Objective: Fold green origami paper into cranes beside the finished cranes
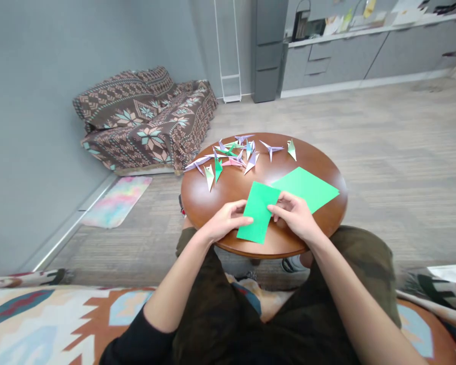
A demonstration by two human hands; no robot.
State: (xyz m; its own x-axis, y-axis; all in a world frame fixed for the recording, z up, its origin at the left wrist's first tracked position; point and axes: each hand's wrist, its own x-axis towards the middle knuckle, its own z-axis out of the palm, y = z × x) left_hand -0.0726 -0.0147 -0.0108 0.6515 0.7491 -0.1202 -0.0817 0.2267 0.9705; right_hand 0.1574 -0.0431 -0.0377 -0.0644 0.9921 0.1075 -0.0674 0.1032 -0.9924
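Note:
A green folded sheet of paper (257, 210), a tall rectangle, is held between my two hands above the near edge of the round table. My left hand (230, 220) grips its left side, thumb on top and fingers underneath. On the right edge, my right hand (291, 213) pinches the paper with the thumb in front and the fingers partly hidden behind. Flat on the table beyond my right hand lies more green paper (307, 187), with edges that look doubled, as if more than one sheet.
Several folded paper cranes (233, 152) in purple, green, white and pink cluster at the table's (197, 197) far left. A purple crane (271, 148) and a pale green one (292, 150) lie farther right. A covered sofa (148, 121) stands beyond, beside a colourful mat (117, 200).

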